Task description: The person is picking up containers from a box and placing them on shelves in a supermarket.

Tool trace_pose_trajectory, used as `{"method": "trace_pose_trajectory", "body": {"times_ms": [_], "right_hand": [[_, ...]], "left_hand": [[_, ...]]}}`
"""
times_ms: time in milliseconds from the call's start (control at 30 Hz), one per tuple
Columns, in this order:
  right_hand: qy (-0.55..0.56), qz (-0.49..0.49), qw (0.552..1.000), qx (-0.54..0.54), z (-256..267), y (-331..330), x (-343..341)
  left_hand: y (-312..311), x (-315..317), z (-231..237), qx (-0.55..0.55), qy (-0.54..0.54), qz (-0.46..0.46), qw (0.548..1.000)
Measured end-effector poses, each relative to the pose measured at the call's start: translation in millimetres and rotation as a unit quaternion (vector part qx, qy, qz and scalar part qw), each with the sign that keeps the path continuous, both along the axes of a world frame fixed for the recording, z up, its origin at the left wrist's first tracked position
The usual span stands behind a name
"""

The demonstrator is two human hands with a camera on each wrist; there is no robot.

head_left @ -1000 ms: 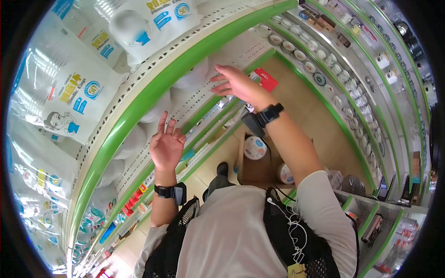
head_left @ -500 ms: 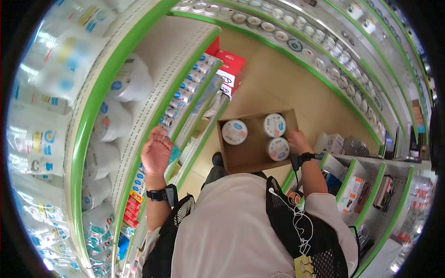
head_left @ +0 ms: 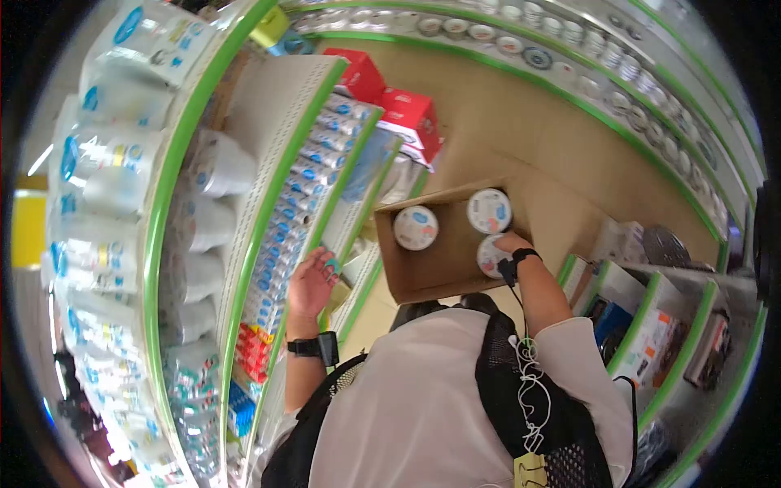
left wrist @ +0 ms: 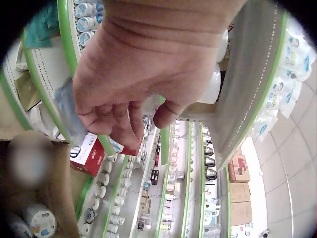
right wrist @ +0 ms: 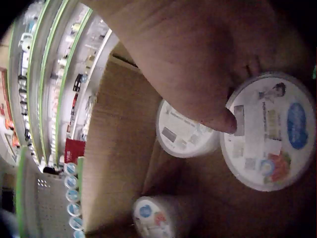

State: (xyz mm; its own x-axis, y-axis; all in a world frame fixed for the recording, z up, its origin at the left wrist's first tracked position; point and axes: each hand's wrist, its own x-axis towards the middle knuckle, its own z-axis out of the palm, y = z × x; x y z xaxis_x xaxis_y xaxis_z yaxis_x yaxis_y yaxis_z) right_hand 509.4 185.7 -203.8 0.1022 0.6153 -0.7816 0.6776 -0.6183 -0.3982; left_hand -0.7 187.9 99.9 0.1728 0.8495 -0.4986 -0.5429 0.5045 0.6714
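Note:
An open cardboard box (head_left: 431, 272) holds three round white tubs with printed lids. One tub (head_left: 416, 228) stands at the box's left, another (head_left: 489, 211) at the upper right. My right hand (head_left: 521, 248) is on the third tub (head_left: 491, 255); in the right wrist view its thumb lies on that tub's lid (right wrist: 270, 131), and its other fingers are partly hidden at the rim. My left hand (head_left: 311, 285) hangs beside the shelves, left of the box, fingers loosely bent and holding nothing; the left wrist view shows that hand (left wrist: 143, 74) empty too.
Shelves with green edges (head_left: 272, 203) run along the left, carrying bagged white goods (head_left: 110, 163), white tubs and small rolls. Red boxes (head_left: 409, 114) stand beyond their far end. Bowls line the curved shelf at the upper right. Low shelves (head_left: 651, 342) stand at the right.
My right hand has come down from the upper shelf to the tub in the box. A third tub shows in the box. My left hand has lowered, and the view has turned.

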Motion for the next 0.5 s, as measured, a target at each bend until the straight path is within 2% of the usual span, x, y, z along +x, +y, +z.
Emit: {"method": "trace_pose_trajectory", "body": {"times_ms": [33, 67, 133, 167, 233, 267, 300, 367, 400, 433, 500], "right_hand": [[-0.030, 0.013, 0.999, -0.022, -29, -3, 10], [-0.025, 0.025, 0.999, -0.017, -13, 3, 3], [-0.101, 0.061, 0.985, -0.126, 37, 19, -5], [-0.100, 0.068, 0.986, -0.118, 39, 20, -7], [-0.165, 0.228, 0.960, -0.011, 32, 5, -10], [-0.189, 0.204, 0.961, -0.014, 27, 4, -11], [-0.223, 0.271, 0.936, -0.010, -79, 5, 3], [-0.157, 0.264, 0.950, -0.055, -23, -1, 5], [-0.160, 0.217, 0.963, -0.025, -35, -13, 7], [-0.196, 0.277, 0.941, 0.009, -31, -21, 7], [-0.174, 0.249, 0.953, -0.021, -21, -17, 6]], "left_hand": [[-8, 9, 1, 0.002, -0.011, -0.010, 1.000], [-15, 15, 5, -0.003, 0.004, 0.002, 1.000], [-31, 15, 14, 0.002, 0.003, 0.017, 1.000], [-37, 14, 17, 0.003, -0.004, 0.021, 1.000], [-51, 9, 23, 0.006, 0.002, 0.038, 0.999], [-57, 7, 26, 0.000, 0.011, 0.046, 0.999], [-61, 5, 28, -0.005, 0.019, 0.055, 0.998], [-67, -2, 25, -0.004, 0.021, 0.058, 0.998], [-73, -3, 24, -0.009, 0.019, 0.065, 0.998], [-75, -4, 24, -0.014, 0.017, 0.073, 0.997], [-76, -8, 25, -0.018, 0.019, 0.084, 0.996]]}}
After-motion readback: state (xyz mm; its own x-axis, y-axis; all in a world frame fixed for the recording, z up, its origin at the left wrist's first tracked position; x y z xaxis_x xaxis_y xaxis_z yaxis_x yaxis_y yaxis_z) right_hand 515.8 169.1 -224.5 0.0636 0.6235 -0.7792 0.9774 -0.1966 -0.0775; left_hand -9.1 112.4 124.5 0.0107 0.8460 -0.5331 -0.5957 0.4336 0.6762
